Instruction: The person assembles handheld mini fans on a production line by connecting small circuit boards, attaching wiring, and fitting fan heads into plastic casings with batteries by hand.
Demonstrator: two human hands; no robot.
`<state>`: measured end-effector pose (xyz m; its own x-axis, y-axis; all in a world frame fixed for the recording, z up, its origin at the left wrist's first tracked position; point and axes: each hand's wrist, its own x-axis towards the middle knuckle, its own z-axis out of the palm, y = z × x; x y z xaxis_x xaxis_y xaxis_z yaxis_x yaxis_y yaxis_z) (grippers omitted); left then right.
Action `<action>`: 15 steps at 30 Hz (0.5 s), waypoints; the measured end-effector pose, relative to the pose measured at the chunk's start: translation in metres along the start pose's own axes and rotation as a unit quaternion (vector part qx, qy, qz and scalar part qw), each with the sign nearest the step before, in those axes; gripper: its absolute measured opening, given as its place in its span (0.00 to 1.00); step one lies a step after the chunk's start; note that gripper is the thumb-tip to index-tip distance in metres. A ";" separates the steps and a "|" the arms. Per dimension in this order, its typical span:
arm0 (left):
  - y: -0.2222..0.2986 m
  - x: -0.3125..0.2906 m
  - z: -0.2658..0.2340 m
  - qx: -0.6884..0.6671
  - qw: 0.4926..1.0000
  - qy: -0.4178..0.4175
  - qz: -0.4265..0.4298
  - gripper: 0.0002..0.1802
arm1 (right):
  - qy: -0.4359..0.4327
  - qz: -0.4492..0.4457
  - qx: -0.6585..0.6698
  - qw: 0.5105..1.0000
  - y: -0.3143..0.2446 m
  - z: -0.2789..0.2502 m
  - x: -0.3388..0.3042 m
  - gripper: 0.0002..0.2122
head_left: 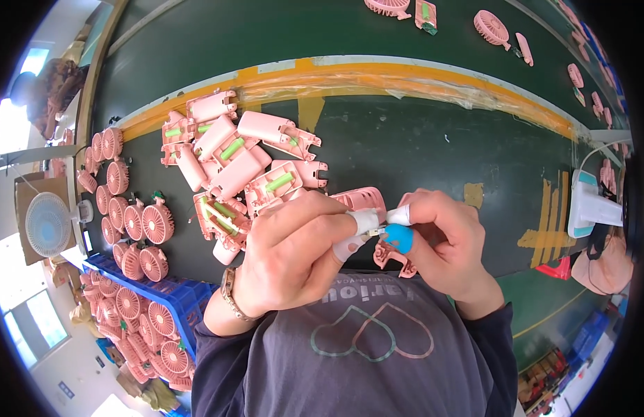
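Observation:
My left hand [291,254] and my right hand [443,240] meet in front of my chest, at the near edge of the dark green bench. White covers wrap fingertips on both hands, and a blue one covers my right thumb. Both hands pinch a small pale piece with a shiny metal part [375,233] between their fingertips; its exact kind is too small to tell. Just beyond the fingers lies a slotted pink casing [360,199], partly hidden by them. Below my right fingers, a pink curved shell part [394,261] shows at the bench edge.
A pile of pink handle shells [242,170], some with green cylinders inside, lies left of centre. Several pink fan heads [157,221] stand in rows farther left. A blue crate [172,295] holds more fans. At right stands a white device [593,203]; yellow tape [405,78] crosses the bench.

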<state>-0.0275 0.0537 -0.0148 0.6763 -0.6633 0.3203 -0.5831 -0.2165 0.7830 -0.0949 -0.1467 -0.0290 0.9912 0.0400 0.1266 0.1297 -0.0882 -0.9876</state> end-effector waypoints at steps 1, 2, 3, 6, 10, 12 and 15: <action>-0.001 0.000 -0.002 0.029 0.999 0.000 0.037 0.09 | -0.010 -0.018 -0.040 0.999 -0.004 -0.002 0.002 0.04; -0.003 0.000 -0.004 0.030 0.999 0.001 0.037 0.09 | -0.019 -0.037 -0.081 0.996 -0.006 -0.002 0.003 0.05; -0.004 0.000 -0.006 0.028 0.998 -0.005 0.056 0.09 | -0.020 -0.038 -0.079 0.996 -0.007 -0.002 0.004 0.05; -0.005 0.001 -0.008 0.029 0.996 -0.009 0.083 0.09 | -0.028 -0.058 -0.107 0.992 -0.010 -0.003 0.005 0.07; -0.001 0.002 -0.009 0.065 0.992 0.003 0.107 0.10 | -0.022 -0.092 -0.128 0.987 -0.011 -0.001 0.006 0.09; -0.002 0.001 -0.007 0.062 0.992 0.004 0.111 0.10 | -0.016 -0.105 -0.135 0.985 -0.009 0.001 0.005 0.10; -0.003 -0.003 -0.008 0.064 0.992 -0.004 0.109 0.11 | -0.007 -0.120 -0.138 0.983 -0.007 0.002 0.005 0.11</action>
<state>-0.0241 0.0618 -0.0135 0.5248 -0.7099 0.4697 -0.7678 -0.1566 0.6212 -0.0914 -0.1437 -0.0218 0.9311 0.1062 0.3491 0.3639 -0.3414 -0.8666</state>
